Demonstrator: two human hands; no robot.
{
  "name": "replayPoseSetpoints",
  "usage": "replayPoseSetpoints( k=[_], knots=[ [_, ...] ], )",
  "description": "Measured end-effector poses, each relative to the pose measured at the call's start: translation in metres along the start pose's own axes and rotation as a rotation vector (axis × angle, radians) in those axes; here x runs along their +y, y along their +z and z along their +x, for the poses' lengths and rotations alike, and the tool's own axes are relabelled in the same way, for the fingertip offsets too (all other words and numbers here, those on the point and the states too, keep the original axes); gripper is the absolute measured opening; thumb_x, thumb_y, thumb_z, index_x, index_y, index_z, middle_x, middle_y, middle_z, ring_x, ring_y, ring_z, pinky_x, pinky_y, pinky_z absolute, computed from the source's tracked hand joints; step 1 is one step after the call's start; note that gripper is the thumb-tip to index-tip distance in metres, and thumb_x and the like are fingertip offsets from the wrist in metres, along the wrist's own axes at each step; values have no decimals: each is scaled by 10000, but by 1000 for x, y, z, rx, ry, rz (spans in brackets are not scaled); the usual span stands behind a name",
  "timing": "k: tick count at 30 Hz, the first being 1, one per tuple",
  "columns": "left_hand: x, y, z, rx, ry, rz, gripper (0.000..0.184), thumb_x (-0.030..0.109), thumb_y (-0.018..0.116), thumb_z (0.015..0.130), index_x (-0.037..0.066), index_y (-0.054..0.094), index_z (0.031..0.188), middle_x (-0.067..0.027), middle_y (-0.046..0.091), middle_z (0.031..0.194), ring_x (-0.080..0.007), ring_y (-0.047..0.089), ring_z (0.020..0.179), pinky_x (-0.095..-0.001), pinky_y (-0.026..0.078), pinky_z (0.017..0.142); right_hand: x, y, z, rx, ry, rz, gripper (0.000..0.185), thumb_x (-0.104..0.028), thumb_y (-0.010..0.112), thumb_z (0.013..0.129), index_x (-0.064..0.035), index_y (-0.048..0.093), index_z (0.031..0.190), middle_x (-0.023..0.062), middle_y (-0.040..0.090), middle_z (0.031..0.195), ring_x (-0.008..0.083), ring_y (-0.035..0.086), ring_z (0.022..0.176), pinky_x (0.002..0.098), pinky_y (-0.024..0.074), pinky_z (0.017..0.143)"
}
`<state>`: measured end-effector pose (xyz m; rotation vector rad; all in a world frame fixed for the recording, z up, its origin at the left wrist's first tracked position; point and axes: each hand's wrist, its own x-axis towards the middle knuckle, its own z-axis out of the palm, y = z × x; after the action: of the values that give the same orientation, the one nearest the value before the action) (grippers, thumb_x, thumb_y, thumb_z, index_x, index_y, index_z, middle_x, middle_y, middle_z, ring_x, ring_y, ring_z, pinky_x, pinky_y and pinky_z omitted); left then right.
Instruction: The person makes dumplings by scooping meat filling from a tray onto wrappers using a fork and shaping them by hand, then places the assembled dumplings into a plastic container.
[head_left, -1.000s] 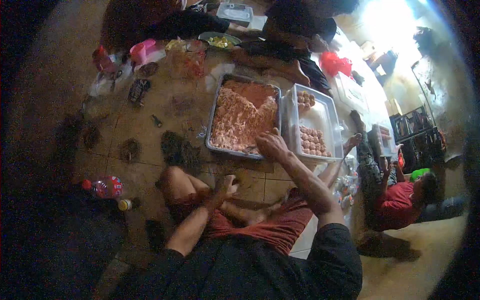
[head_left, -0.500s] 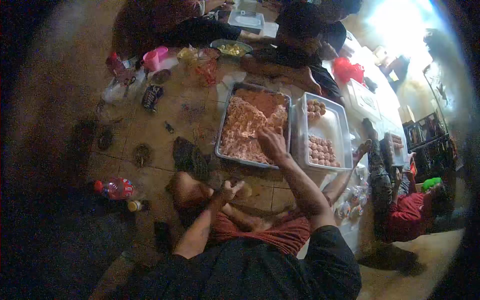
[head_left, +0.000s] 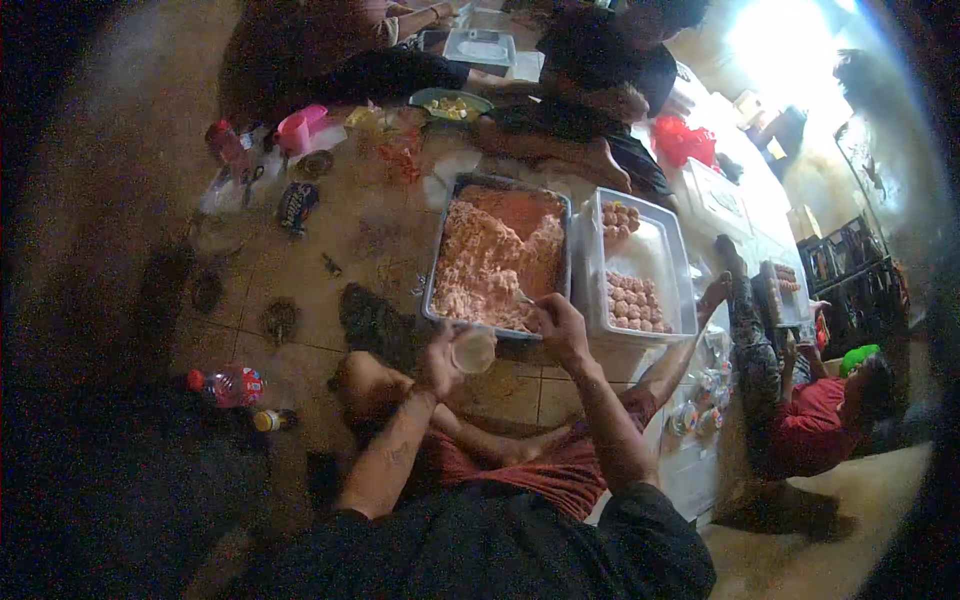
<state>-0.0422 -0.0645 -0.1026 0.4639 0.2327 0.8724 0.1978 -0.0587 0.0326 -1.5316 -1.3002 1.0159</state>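
Observation:
My left hand (head_left: 438, 362) is closed around a small pale round cup (head_left: 474, 353), held with its mouth facing up just off the near edge of the tray. My right hand (head_left: 562, 328) pinches a small spoon (head_left: 524, 299), whose tip is over the crumbly pinkish-brown mixture (head_left: 480, 262). That mixture fills much of a deep rectangular tray (head_left: 427, 300), with a smoother reddish-brown layer at its far side. To the right stands a clear plastic box (head_left: 688, 270) with rows of brown balls (head_left: 636, 303) at its near end and a smaller group at the far end.
A soda bottle (head_left: 232, 385) and a small yellow-capped bottle (head_left: 272, 420) are on the tiled floor at left. Farther off are a pink cup (head_left: 300, 130) and a green bowl (head_left: 425, 98). Other people sit ahead, and a person in red (head_left: 808, 425) is at right.
My left hand has risen from my lap to the tray's near edge with the cup. My right hand has drawn back toward me from the mixture, so the spoon shows.

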Motion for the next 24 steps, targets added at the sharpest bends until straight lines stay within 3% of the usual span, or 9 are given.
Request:
replayPoseSetpoints(
  k=[2, 5, 8, 10, 14, 17, 19, 22, 24],
  knots=[
    [46, 81, 8, 260, 24, -460, 853, 684, 532, 936, -74, 562, 1326, -204, 614, 1316, -367, 633, 1116, -482, 503, 994, -21, 1, -22, 126, -253, -256, 125, -84, 617, 968, -16, 643, 1069, 137, 696, 883, 165, 655, 797, 328, 518, 705],
    [41, 64, 35, 288, 63, -592, 934, 737, 544, 883, -79, 537, 1339, -251, 622, 1305, -423, 570, 1244, -565, 425, 1091, -7, 16, -44, 137, -426, -250, 140, -40, 605, 957, -25, 653, 1087, 132, 686, 946, 220, 653, 802, 341, 517, 704],
    [55, 133, 29, 68, 189, -527, 888, 723, 518, 918, -85, 578, 1282, -241, 600, 1312, -394, 598, 1175, -524, 495, 1025, 18, 31, -61, 152, -569, -341, 176, -6, 605, 940, -27, 657, 1107, 138, 661, 958, 264, 637, 799, 351, 511, 696],
    [52, 119, 27, 107, 189, -467, 924, 739, 522, 900, -88, 555, 1309, -246, 612, 1306, -410, 594, 1192, -555, 478, 1036, 2, 36, -62, 153, -630, -330, 196, 8, 612, 929, -25, 660, 1116, 144, 645, 952, 286, 626, 796, 358, 508, 695],
    [60, 119, 10, 271, 95, -489, 980, 775, 516, 871, -87, 535, 1336, -248, 630, 1286, -419, 604, 1186, -572, 499, 995, -7, 43, -83, -74, -580, -281, 192, 24, 636, 879, -9, 650, 1068, 157, 605, 890, 345, 613, 818, 418, 513, 738],
    [61, 85, -1, 143, 149, -532, 961, 775, 512, 873, -73, 558, 1324, -231, 646, 1263, -377, 634, 1129, -506, 545, 928, 18, 27, -83, -166, -603, -400, 194, 29, 647, 837, -7, 639, 1028, 154, 592, 877, 371, 606, 832, 448, 513, 756],
    [63, 80, -7, 139, 278, -591, 936, 768, 478, 896, -68, 576, 1305, -226, 650, 1260, -351, 648, 1090, -464, 558, 906, -65, 18, -95, -300, -513, -608, 243, 48, 625, 802, -4, 644, 1039, 148, 593, 896, 385, 595, 824, 456, 515, 773],
    [63, 77, -14, 33, 306, -540, 963, 796, 387, 910, -49, 552, 1342, -214, 640, 1273, -335, 624, 1126, -444, 525, 955, -80, 26, -90, -97, -467, -390, 251, 36, 594, 816, -1, 648, 1058, 160, 593, 904, 399, 578, 799, 457, 510, 776],
    [61, 83, -13, 74, 270, -443, 996, 823, 327, 911, -39, 540, 1360, -208, 631, 1282, -333, 598, 1174, -437, 504, 997, -28, 44, -82, -6, -559, -268, 252, 23, 588, 830, -2, 651, 1073, 174, 586, 897, 409, 570, 795, 453, 506, 772]
  ],
)
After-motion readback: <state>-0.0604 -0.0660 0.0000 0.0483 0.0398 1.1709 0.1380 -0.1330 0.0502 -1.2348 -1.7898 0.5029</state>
